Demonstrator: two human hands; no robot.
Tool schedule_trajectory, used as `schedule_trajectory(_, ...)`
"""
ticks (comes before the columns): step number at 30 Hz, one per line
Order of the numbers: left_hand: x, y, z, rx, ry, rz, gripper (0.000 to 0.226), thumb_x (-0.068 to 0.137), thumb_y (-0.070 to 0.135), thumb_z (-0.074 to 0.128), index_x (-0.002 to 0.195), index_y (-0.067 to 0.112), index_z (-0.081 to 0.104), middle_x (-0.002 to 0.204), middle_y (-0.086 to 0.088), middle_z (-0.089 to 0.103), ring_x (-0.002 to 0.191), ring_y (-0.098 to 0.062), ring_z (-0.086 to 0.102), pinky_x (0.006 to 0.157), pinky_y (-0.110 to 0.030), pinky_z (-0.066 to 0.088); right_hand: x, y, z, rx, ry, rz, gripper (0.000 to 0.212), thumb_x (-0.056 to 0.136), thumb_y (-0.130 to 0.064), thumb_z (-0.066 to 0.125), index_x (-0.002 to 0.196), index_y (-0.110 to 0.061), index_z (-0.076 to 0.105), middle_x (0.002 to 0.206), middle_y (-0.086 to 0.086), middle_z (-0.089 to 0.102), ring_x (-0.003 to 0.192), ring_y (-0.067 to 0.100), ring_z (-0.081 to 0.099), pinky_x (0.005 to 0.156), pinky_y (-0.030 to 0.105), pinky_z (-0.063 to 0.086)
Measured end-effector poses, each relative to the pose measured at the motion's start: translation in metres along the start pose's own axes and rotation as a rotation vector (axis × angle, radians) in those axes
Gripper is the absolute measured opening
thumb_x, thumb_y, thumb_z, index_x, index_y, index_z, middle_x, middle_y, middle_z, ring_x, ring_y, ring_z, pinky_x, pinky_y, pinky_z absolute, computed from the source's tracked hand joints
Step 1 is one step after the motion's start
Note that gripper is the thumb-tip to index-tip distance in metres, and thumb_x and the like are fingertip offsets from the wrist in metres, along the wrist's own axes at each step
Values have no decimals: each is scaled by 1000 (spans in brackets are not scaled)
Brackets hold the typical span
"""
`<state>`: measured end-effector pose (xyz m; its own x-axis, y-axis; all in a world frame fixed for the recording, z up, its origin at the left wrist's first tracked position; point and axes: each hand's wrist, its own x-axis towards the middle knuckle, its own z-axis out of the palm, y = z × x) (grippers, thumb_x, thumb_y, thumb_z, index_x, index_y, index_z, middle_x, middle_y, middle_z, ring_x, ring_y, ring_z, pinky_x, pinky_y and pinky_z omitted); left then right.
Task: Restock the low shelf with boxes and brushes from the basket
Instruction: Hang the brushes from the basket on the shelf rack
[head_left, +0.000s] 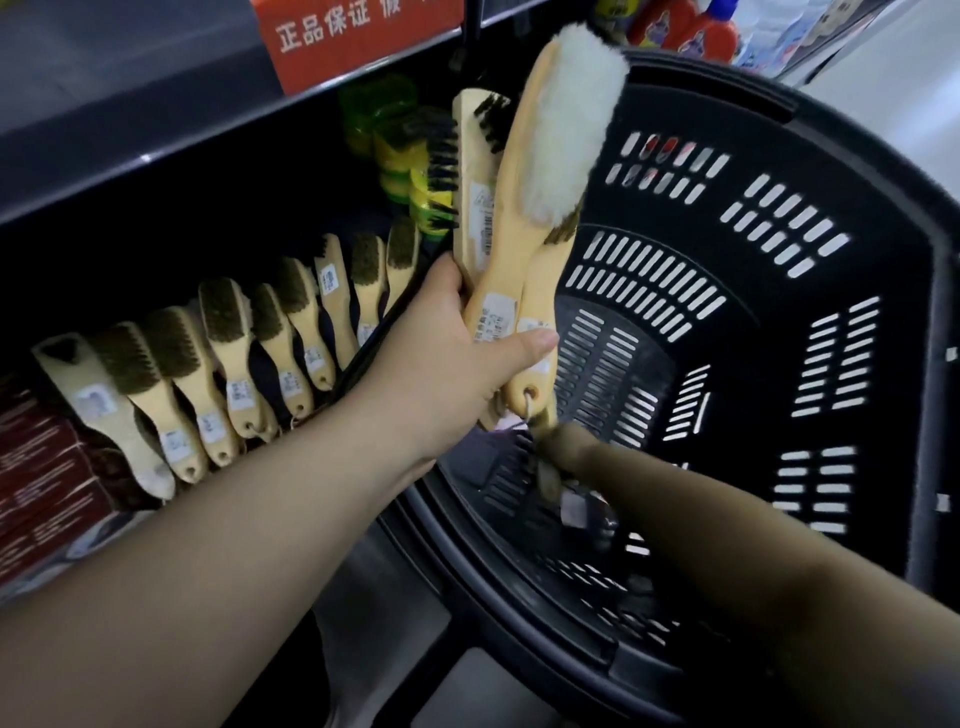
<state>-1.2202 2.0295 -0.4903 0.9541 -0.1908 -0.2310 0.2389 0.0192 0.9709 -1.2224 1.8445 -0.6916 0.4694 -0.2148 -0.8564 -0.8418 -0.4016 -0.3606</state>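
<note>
Left hand (457, 353) grips a bundle of brushes (519, 208), fingers wrapped round the handles, upright over the basket (831, 364)'s left rim. Right hand (569, 447) is low inside the basket, too blurred to tell its grip. Left of the basket lies a row of brushes (218, 364).

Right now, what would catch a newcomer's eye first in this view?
The left hand grips a bundle of wooden-handled brushes at centre, with a fluffy white fleece brush sticking up tallest. To its right gapes a big black slotted basket, into which the blurred right hand reaches. On the low shelf at left lies a neat row of matching brushes.
</note>
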Motion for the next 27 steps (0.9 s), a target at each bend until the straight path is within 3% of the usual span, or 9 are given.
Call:
schedule_trajectory(2,0,1,2,27,7,12,37,78,11,73,99,32,51,85,15,67,74,3,65,62,-16,53,-22,-18,-16,287,-118,-84,21,99,-13,39,87,-7,55,79,12,59,72,25,59,76,41,53)
schedule_trajectory(3,0,2,2,35,14,15,38,78,11,73,100,32,51,89,14,67,76,5,65,64,-14,52,-36,-26,-24,436,-157,-115,19,99,-8,37,91,-6,54,81,12,60,73,25,59,77,41,52)
schedule_trajectory(5,-1,4,3,33,34,0,37,78,13,73,101,31,51,91,11,66,75,2,65,62,-14,52,-68,-40,-40,676,-209,-178,18,100,-8,34,97,-7,52,79,11,61,69,21,60,72,35,49)
schedule_trajectory(8,-4,7,6,20,99,-30,30,79,13,72,92,29,50,88,5,66,74,-6,65,57,-18,52,-131,-51,-55,810,-349,-273,22,99,-17,38,86,-10,54,60,2,55,49,13,53,52,24,47)
schedule_trajectory(12,-17,14,8,-27,134,-68,29,79,13,72,91,28,51,91,-1,67,85,-17,66,77,-37,54,-203,-55,-57,758,-387,-456,10,90,-18,51,82,-13,51,56,-3,47,42,7,43,42,18,40)
schedule_trajectory(14,-28,19,5,-55,122,-91,27,79,13,73,95,25,54,94,-2,68,89,-20,66,81,-39,54,-230,-59,-51,794,-445,-505,5,88,-12,46,87,-11,51,64,0,51,47,9,47,47,19,44)
schedule_trajectory(17,-50,28,-5,-147,97,-136,30,80,8,71,106,13,57,98,-13,71,90,-30,68,82,-49,55,-263,-65,-36,875,-589,-566,24,78,-2,40,99,-6,50,76,5,56,60,14,53,59,25,52)
schedule_trajectory(22,-91,38,-42,-270,144,-158,39,79,1,69,115,1,58,102,-21,69,82,-31,66,81,-48,55,-293,-74,1,731,-557,-688,26,97,-1,37,113,-4,57,85,7,65,69,17,64,61,26,56)
schedule_trajectory(27,-130,34,-83,-268,228,-181,34,78,1,70,110,6,61,96,-15,71,82,-27,68,79,-42,55,-309,-88,50,676,-541,-663,20,96,-7,45,94,-8,64,74,3,68,62,14,64,60,27,56)
